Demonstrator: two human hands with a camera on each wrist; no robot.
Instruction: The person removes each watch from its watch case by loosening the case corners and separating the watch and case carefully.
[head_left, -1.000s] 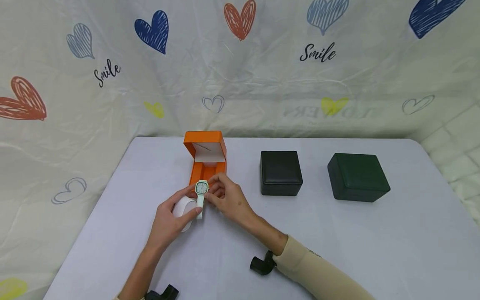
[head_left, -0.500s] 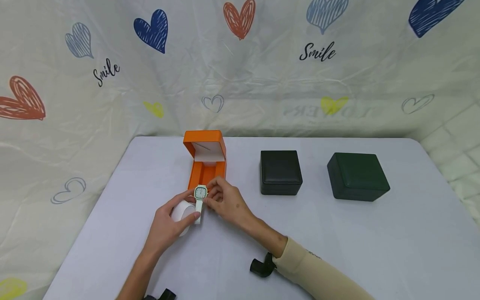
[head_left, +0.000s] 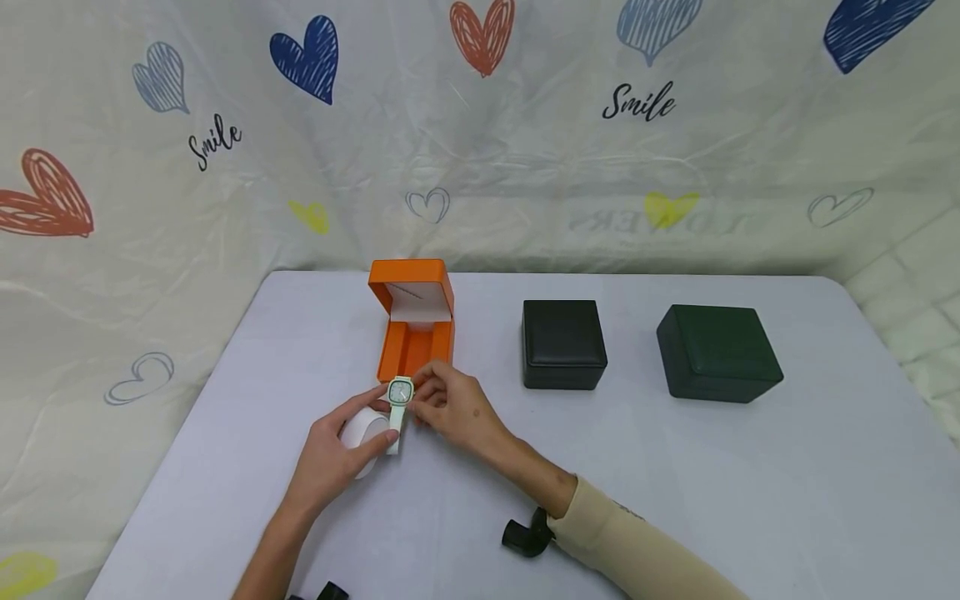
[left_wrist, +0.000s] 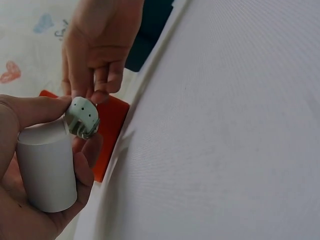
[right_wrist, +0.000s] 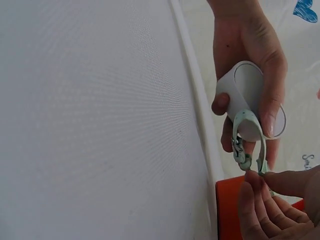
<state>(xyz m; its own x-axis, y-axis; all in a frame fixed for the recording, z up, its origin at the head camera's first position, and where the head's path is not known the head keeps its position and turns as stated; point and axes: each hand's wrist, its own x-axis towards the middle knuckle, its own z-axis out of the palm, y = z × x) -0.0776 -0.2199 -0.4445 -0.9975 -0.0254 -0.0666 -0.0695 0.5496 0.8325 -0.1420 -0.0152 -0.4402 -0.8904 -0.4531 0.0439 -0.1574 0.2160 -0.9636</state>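
In the head view my left hand (head_left: 332, 452) grips a white cylindrical cushion (left_wrist: 49, 172), its thumb lying at the end of a watch strap. The pale mint wristwatch (head_left: 401, 391) has a square face that points up. My right hand (head_left: 467, 410) pinches the watch at its case with thumb and fingertips. Seen from the right wrist, the buckled strap (right_wrist: 248, 122) forms a loop beside the cushion, outside it. Just beyond both hands stands an orange watch box (head_left: 407, 271), lid raised, with a recess inside.
A closed black box (head_left: 562, 342) sits right of the orange one, and a closed dark green box (head_left: 718, 350) is farther right. All stand on a white-covered table (head_left: 675, 492). Behind hangs a pale curtain (head_left: 525, 142) printed with hearts.
Both hands have drawn slightly back from the orange box toward the person, bringing the watch and white cushion along. More of the box's front now shows. The other boxes stay put.
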